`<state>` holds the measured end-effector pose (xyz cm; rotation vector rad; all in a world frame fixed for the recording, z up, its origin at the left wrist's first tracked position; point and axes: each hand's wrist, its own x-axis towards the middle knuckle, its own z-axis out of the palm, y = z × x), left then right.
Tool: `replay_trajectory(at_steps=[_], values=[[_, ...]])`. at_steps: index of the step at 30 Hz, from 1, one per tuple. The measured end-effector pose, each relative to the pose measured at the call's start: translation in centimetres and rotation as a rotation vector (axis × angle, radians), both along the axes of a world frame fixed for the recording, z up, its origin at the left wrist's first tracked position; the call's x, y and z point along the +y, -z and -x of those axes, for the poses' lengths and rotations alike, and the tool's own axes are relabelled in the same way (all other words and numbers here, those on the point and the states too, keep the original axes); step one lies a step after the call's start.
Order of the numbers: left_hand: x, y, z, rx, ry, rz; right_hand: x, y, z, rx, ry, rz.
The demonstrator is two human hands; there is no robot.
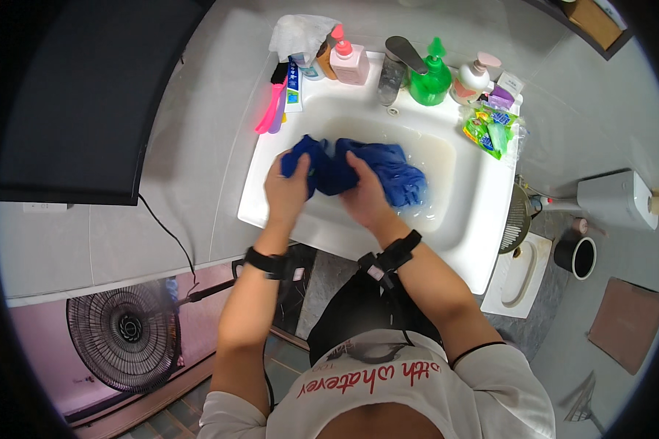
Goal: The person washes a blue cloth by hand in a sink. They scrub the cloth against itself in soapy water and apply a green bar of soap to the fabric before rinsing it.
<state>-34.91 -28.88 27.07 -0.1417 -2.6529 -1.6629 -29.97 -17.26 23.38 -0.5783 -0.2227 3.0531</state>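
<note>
A wet blue cloth garment (401,170) is stretched between my two hands over the white washbasin (467,241). My left hand (287,184) grips its bunched left end, thumb on top. Around the middle of the fabric, my right hand (367,192) is closed with the thumb pressing from above. The right part of the garment hangs down into cloudy, whitish water (436,159) in the bowl. Small suds show at the water's edge. Folds hide the garment's exact kind, and the fingers beneath it are mostly out of sight.
Along the basin's back rim stand a pink pump bottle (350,65), a dark faucet (391,77), a green pump bottle (430,82) and a white pump bottle (469,82). A pink-handled brush (272,107) and toothpaste tube (294,88) lie left; a green plastic packet (491,131) lies right.
</note>
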Motion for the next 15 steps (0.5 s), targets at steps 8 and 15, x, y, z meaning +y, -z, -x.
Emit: replay_trajectory(at_steps=[8, 15], values=[[5.1, 1.9, -1.3, 0.107, -0.093, 0.313, -0.6, 1.7, -0.3, -0.011, -0.186, -0.051], [6.7, 1.4, -3.3, 0.262, 0.055, 0.377, 1.9, 6.0, 1.1, 0.603, -0.321, 0.315]])
